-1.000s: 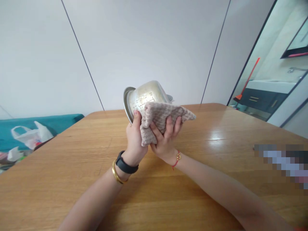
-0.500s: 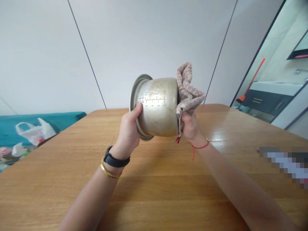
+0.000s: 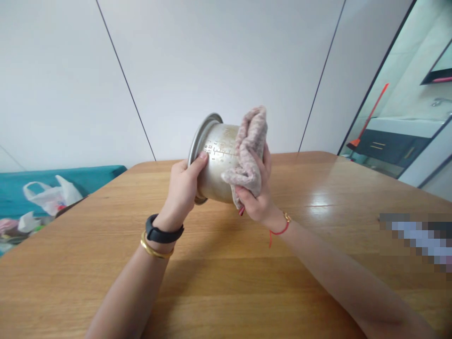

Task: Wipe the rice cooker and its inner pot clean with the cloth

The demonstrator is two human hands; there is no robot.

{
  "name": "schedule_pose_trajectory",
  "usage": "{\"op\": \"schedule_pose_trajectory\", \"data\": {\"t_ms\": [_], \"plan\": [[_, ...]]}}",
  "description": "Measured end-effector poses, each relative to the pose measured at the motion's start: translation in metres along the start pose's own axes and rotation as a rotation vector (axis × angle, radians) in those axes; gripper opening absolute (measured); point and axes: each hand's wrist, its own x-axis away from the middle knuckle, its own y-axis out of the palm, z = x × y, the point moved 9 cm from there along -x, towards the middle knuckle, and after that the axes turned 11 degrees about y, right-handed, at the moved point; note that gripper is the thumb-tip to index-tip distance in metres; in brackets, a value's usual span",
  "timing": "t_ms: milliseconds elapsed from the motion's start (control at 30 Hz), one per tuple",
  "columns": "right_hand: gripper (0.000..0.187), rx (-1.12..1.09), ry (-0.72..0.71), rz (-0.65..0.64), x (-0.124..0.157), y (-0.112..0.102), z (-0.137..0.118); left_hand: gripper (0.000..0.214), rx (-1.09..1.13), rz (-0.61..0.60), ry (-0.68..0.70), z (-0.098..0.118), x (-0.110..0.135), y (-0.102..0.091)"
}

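A dull metal pot [image 3: 214, 169] with measuring marks on its side is held in the air above the wooden table [image 3: 226, 273], lying on its side with its rim to the left. My left hand [image 3: 182, 188] grips the pot at the rim, thumb on the outside wall. My right hand [image 3: 254, 197] presses a bunched pinkish-grey cloth [image 3: 248, 150] against the pot's outer wall, near its base. The cloth hides the right part of the pot. A black band and a gold bangle sit on my left wrist, a red string on my right.
A teal surface [image 3: 70, 181] at the far left holds white plastic bags [image 3: 49, 195]. A blurred patch [image 3: 416, 238] lies on the table's right side. Behind the table is a white panelled wall; a doorway at right shows a red broom [image 3: 370, 110] and a dark cabinet.
The cloth went from the pot's side to its base end, then came back onto the side wall. The pot rose a little and turned in my left hand.
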Motion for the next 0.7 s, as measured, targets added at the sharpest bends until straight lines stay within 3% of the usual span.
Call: {"op": "schedule_pose_trajectory", "data": {"t_ms": [100, 167, 267, 367, 500, 600, 700], "plan": [[0.056, 0.101, -0.138, 0.109, -0.011, -0.031, -0.022, 0.051, -0.061, -0.205, -0.095, 0.003, 0.006, 0.012], [0.045, 0.048, -0.089, 0.062, -0.024, -0.044, -0.018, 0.053, -0.106, -0.332, -0.137, 0.007, 0.013, 0.017], [0.037, -0.175, 0.104, 0.001, -0.042, -0.056, 0.012, 0.056, -0.146, -0.428, -0.177, 0.008, 0.018, 0.018], [0.045, -0.399, 0.356, -0.013, -0.052, -0.060, 0.054, 0.055, -0.088, -0.395, -0.168, 0.004, 0.013, 0.016], [0.059, -0.579, 0.619, -0.021, -0.051, -0.050, 0.094, 0.053, 0.090, -0.214, -0.038, -0.003, -0.002, 0.012], [0.064, -0.640, 0.725, -0.050, -0.041, -0.030, 0.108, 0.048, 0.118, -0.090, 0.071, -0.006, -0.007, 0.006], [0.063, -0.659, 0.766, -0.161, -0.029, 0.002, 0.112, 0.051, 0.021, -0.076, 0.164, 0.003, -0.002, 0.004]]}}
